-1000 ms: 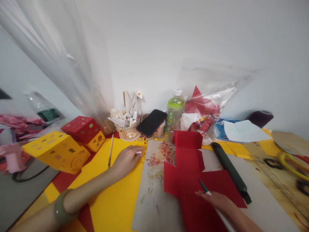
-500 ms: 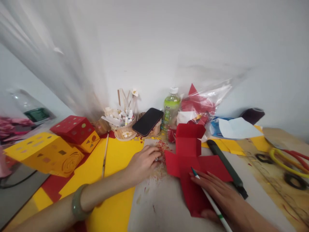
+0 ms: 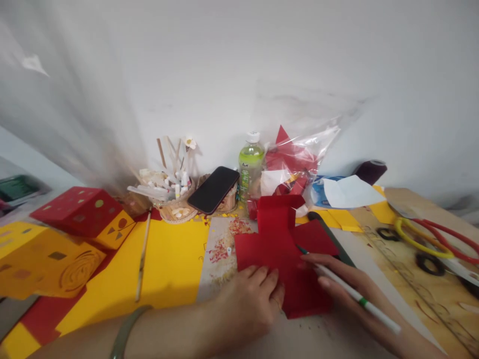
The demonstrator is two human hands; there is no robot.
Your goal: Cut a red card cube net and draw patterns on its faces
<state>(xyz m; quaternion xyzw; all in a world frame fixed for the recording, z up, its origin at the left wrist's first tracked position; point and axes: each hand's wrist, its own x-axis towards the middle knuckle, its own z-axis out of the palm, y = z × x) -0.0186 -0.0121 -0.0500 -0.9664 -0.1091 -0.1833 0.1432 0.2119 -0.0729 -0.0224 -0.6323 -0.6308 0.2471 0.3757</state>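
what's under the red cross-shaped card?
The red card lies on a grey mat flecked with red and yellow scraps. Both hands press on it: left hand, right hand holding a white pen. What lies directly beneath the card is covered.

My flat cross-shaped red card [image 3: 280,244] is plain red; my thin pen [image 3: 355,296] is white with a green band; the cardboard cube [image 3: 80,212] is red with yellow cut-out shapes.

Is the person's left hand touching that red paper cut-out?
Touching: the head view shows the left hand with fingertips lying flat on the red paper cut-out.
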